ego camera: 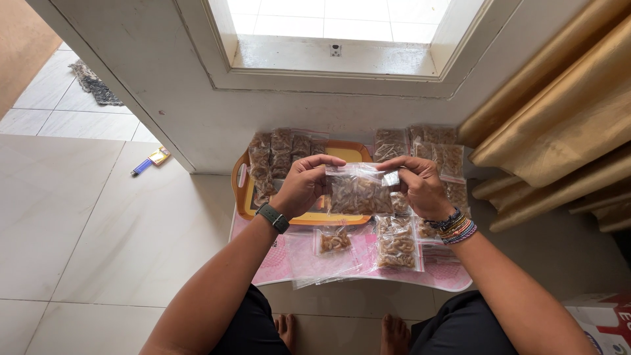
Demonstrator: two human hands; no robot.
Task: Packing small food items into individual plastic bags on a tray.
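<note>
My left hand (pixel 303 184) and my right hand (pixel 420 187) both pinch the top edge of a small clear plastic bag (pixel 358 194) filled with brown snack pieces, holding it upright above an orange tray (pixel 244 190). A dark watch sits on my left wrist and several bead bracelets on my right. Below the held bag lie a nearly empty bag with a few pieces (pixel 335 240) and a filled bag (pixel 396 244) on a pink mat (pixel 282 260).
Filled snack bags are stacked on the tray at the left (pixel 276 154) and piled to the right (pixel 440 154) against a white wall under a window. Gold curtains (pixel 559 125) hang right. A blue lighter (pixel 142 167) lies on the tiled floor. A cardboard box (pixel 601 319) stands bottom right.
</note>
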